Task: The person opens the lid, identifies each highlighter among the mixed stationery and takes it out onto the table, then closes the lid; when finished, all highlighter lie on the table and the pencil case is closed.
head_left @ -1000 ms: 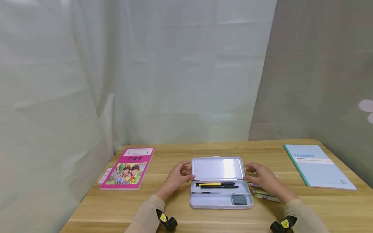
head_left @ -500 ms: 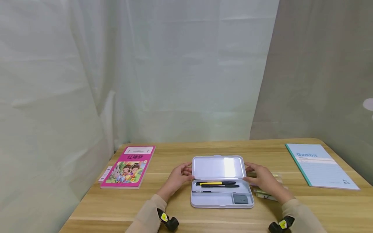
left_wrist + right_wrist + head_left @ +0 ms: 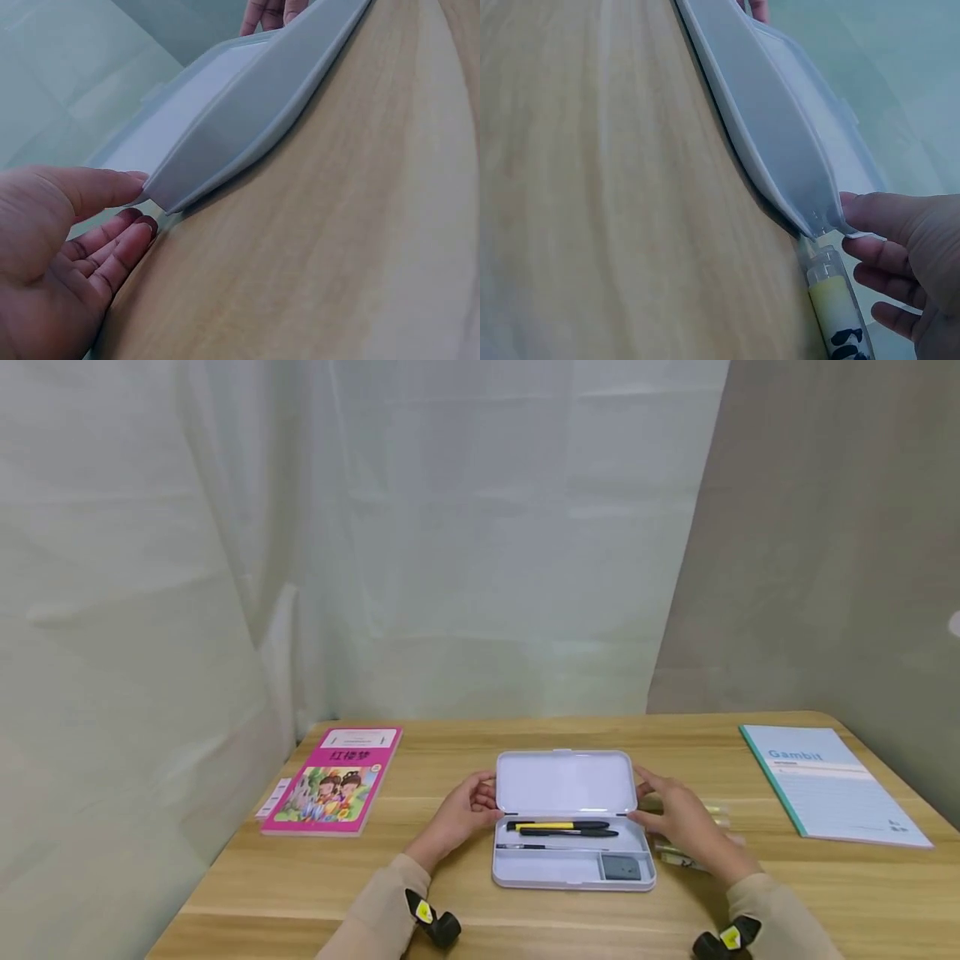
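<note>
A white pencil case (image 3: 543, 870) lies opened out on the table, its lid (image 3: 566, 783) on the far side. My left hand (image 3: 461, 814) pinches the lid's left edge near the hinge, thumb (image 3: 112, 187) at the corner and fingers behind. On the opposite edge, my right hand (image 3: 681, 814) has the lid between thumb (image 3: 885, 214) and forefinger. Inside the case are a yellow-and-black pen (image 3: 558, 826), a black pen (image 3: 577, 833), a thin brush-like stick (image 3: 525, 846) and a dark grey eraser (image 3: 621, 867) in its own compartment.
Several pens lie right of the case, partly under my right hand; one has a yellow panda-patterned barrel (image 3: 832, 307). A pink book (image 3: 330, 785) lies at the left, a light-blue notebook (image 3: 836, 785) at the right. Pale curtains (image 3: 487, 543) hang behind the wooden table (image 3: 450, 927).
My hands have closed in on the lid's two side edges. The lid is tilted up slightly, and the bright reflection on it is gone. The whole view has shifted a little.
</note>
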The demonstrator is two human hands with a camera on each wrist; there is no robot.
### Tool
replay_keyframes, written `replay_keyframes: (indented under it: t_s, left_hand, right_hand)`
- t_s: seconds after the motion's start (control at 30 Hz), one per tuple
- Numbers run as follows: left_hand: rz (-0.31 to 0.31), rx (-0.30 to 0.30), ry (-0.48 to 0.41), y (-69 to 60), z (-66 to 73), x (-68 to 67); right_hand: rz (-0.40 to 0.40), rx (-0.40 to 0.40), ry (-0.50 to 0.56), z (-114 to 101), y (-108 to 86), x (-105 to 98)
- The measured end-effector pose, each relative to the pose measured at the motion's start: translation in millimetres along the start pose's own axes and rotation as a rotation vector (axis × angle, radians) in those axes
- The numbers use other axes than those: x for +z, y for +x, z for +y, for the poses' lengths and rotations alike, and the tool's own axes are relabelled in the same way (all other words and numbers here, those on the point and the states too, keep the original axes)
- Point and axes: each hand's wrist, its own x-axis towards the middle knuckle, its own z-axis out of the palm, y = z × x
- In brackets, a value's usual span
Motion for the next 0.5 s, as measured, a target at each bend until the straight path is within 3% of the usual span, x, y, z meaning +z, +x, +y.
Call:
replay_keyframes:
  t_s: [0.17, 0.5]
  left_hand:
    - [0.017, 0.02, -0.004, -2.0, -0.3, 0.8]
    - [0.003, 0.06, 0.02, -4.0, -0.5, 1.9]
  right_hand:
    - [0.036, -0.021, -0.014, -2.6, -0.3, -0.5]
    - [0.039, 0.019, -0.026, -1.4, -2.2, -0.2]
